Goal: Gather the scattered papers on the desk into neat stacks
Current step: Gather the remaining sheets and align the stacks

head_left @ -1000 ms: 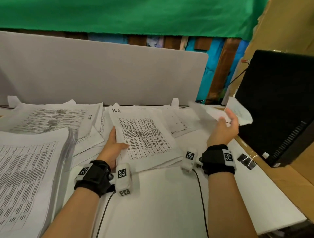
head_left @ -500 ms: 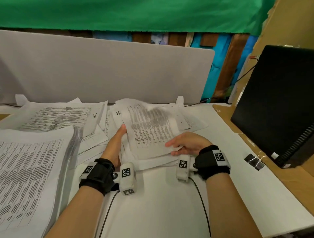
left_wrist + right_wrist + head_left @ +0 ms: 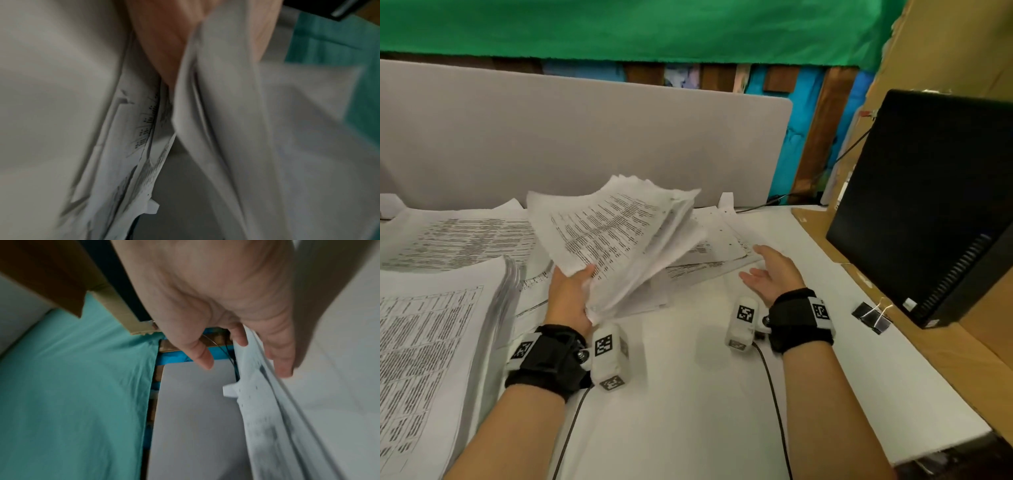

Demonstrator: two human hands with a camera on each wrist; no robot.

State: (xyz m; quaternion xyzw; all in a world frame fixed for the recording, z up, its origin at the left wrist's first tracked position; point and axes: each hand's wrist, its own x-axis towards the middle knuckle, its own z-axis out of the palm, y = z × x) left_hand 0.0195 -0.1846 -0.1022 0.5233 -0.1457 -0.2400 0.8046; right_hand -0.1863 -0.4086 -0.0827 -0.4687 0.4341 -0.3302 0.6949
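My left hand [image 3: 571, 294] grips a bundle of printed sheets [image 3: 616, 236] by its near left corner and holds it lifted and tilted above the white desk [image 3: 688, 394]. In the left wrist view the fingers [image 3: 164, 40] clamp that bundle [image 3: 216, 113]. My right hand [image 3: 770, 274] hovers open, palm turned left, beside loose papers [image 3: 715, 243] that lie flat on the desk. The right wrist view shows the straight fingers [image 3: 277, 350] at the edge of those sheets [image 3: 267, 410]. A tall neat stack [image 3: 431, 342] sits at the left, with more sheets [image 3: 455, 240] behind it.
A grey divider panel [image 3: 585, 144] closes off the back of the desk. At the right a black computer case [image 3: 935, 198] stands on a cardboard sheet [image 3: 893, 308], with a black binder clip [image 3: 869, 317] near it. Thin cables [image 3: 774, 394] run from both wrist cameras.
The left hand has raised the bundle off the desk and tilted it up. The right hand has let go of it and drawn back to the right, open.
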